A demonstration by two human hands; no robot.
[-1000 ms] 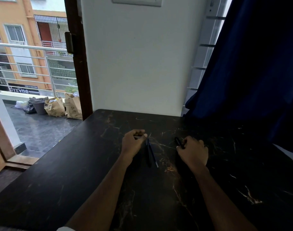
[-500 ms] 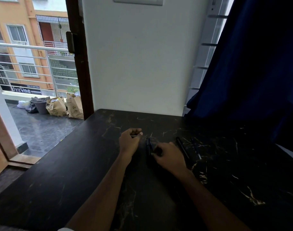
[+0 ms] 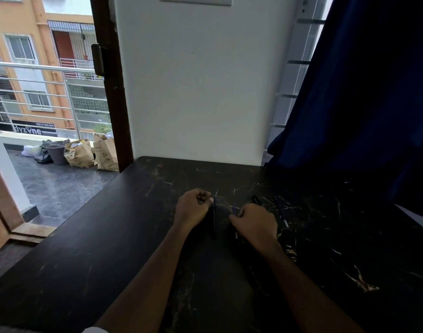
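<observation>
On the black marbled table [image 3: 138,236], my left hand [image 3: 193,209] is curled, thumb and forefinger pinching the far end of a dark pen [image 3: 214,222] that lies pointing toward me. Just to its right, my right hand [image 3: 257,224] grips a thin blue pen [image 3: 235,212]; its ends stick out above and below my fingers. Two more pens lie beyond my right hand: a black pen [image 3: 255,200], partly hidden by my knuckles, and a thin dark pen [image 3: 281,213] with a pale tip.
A white wall [image 3: 196,92] stands behind the table's far edge. A dark blue curtain [image 3: 364,92] hangs over the table's right side. At the left, an open doorway leads to a balcony with paper bags [image 3: 104,152] and a railing.
My right hand reached left to the two pens beside my left hand, took the blue one and drew it right. My left hand stayed at the dark pen.
</observation>
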